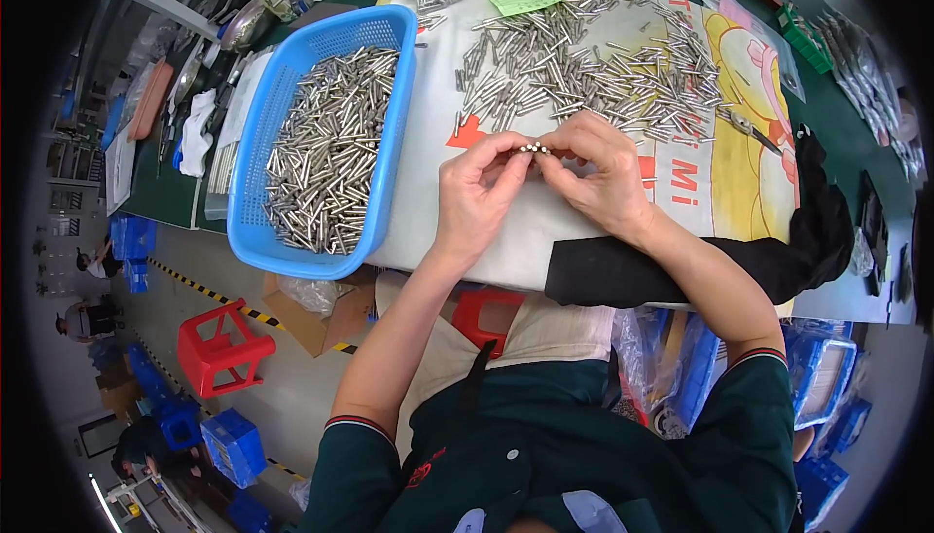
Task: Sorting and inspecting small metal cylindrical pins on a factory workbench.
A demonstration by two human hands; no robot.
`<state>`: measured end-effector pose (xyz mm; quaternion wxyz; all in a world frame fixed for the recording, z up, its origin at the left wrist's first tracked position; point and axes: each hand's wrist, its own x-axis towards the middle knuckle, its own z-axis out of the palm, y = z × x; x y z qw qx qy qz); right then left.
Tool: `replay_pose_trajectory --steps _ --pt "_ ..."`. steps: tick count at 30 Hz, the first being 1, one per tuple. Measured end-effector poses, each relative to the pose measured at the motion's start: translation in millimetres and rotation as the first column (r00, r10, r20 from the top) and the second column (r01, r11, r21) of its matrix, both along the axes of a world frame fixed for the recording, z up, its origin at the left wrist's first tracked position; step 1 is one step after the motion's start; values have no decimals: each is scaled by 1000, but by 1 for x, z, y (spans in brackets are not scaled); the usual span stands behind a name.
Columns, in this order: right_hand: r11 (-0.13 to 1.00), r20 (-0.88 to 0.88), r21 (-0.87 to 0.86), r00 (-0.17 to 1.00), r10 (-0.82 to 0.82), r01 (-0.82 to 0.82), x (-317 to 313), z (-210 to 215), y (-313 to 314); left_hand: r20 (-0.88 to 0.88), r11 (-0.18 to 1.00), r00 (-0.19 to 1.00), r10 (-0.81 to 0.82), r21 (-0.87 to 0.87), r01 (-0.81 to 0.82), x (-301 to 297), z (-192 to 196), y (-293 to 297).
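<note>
My dark green shirt (584, 455) fills the bottom of the view, and from it my two bare forearms reach up over the table edge so my hands meet right in front of me, where I can see the work best. My left hand (477, 193) and my right hand (593, 168) are both pinched on one small metal pin (534, 148), thumb and fingertips closed on its two ends, holding it level just above the white sheet (506, 231) that covers the table. I hold it by the tips, I judge, because it is too thin for a fuller grip, and doing so leaves its middle in sight. Just beyond my fingers lies a loose heap of pins (584, 66), spread out flat on the sheet so single pieces are easy to pick off. To my left, well within reach, a blue basket (394, 124) sits on the table's near corner, holding a thick pile of the same pins. A black cloth (700, 266) lies under my right forearm along the table edge, likely as padding. Below the table, on the floor to my left, stands a red stool (219, 348).
</note>
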<state>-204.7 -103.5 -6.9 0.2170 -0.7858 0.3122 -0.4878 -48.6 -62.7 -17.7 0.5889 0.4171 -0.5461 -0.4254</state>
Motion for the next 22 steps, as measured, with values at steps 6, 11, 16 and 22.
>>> replay_pose_trajectory --steps 6,11,16,22 --pt "1000 9 -11 1000 9 -9 -2 -1 -1 82 999 997 15 -53 -11 0 2 0" --pt "997 9 -77 1000 -2 3 -2 0 -2 113 997 993 25 -75 -17 1 3 1" --pt "984 30 -179 1000 -3 8 -3 0 -2 93 995 996 -1 -102 10 0 6 -1" --pt "980 8 -197 1000 -7 8 -2 1 0 89 999 996 -30 -35 34 2 5 1"
